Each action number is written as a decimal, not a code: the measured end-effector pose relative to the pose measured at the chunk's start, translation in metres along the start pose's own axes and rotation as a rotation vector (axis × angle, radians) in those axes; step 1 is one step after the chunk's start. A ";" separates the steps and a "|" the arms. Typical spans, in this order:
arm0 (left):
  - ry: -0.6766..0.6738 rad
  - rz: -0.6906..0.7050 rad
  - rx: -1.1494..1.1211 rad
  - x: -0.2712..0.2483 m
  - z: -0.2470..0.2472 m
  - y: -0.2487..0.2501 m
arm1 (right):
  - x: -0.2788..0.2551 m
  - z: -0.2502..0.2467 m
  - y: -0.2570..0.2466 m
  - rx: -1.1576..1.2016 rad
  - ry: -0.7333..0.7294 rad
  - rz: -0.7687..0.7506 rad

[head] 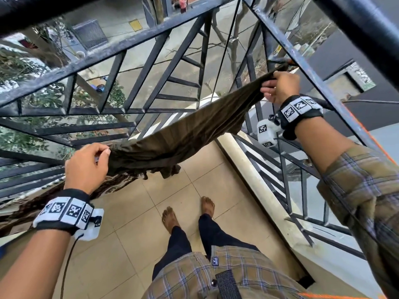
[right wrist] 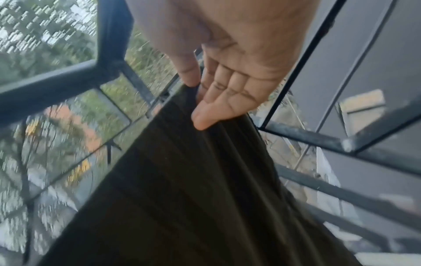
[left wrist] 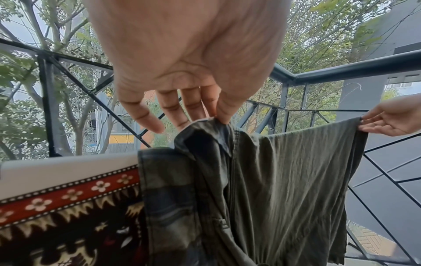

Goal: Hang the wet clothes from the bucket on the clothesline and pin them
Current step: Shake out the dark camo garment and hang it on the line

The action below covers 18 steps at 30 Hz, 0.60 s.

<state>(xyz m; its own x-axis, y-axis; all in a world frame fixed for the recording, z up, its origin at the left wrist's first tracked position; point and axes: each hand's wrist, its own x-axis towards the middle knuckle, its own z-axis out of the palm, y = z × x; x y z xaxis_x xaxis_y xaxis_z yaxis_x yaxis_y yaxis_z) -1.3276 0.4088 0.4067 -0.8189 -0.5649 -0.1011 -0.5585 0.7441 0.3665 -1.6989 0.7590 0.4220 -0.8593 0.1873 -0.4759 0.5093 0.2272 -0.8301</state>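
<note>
Olive-green garment [head: 185, 134] stretched out in mid-air inside the balcony railing [head: 121, 55]! Left hand [head: 86, 167] pinches one bunched end, right hand [head: 280, 87] pinches the far corner, arms spread wide. Patterned rug [left wrist: 68, 207] draped over the ledge alongside. No readable writing anywhere, only square coded markers on the wristbands [head: 64, 210].

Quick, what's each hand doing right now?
Left hand: pinches the collar end of the olive garment.
Right hand: pinches the garment's other end, held up near the railing.
</note>
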 end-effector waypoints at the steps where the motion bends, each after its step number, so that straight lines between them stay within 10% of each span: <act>1: -0.005 -0.014 -0.005 -0.001 0.000 0.000 | -0.001 0.001 -0.003 0.063 -0.004 0.019; 18: 0.100 0.005 -0.019 0.000 -0.011 0.003 | 0.052 -0.023 -0.040 -0.462 0.316 -0.364</act>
<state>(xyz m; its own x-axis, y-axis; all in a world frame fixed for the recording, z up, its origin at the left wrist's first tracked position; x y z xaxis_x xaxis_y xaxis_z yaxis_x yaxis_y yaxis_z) -1.3285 0.4072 0.4179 -0.8040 -0.5946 -0.0068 -0.5511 0.7408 0.3840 -1.7626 0.7821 0.4374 -0.9608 0.2763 -0.0222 0.2174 0.7018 -0.6784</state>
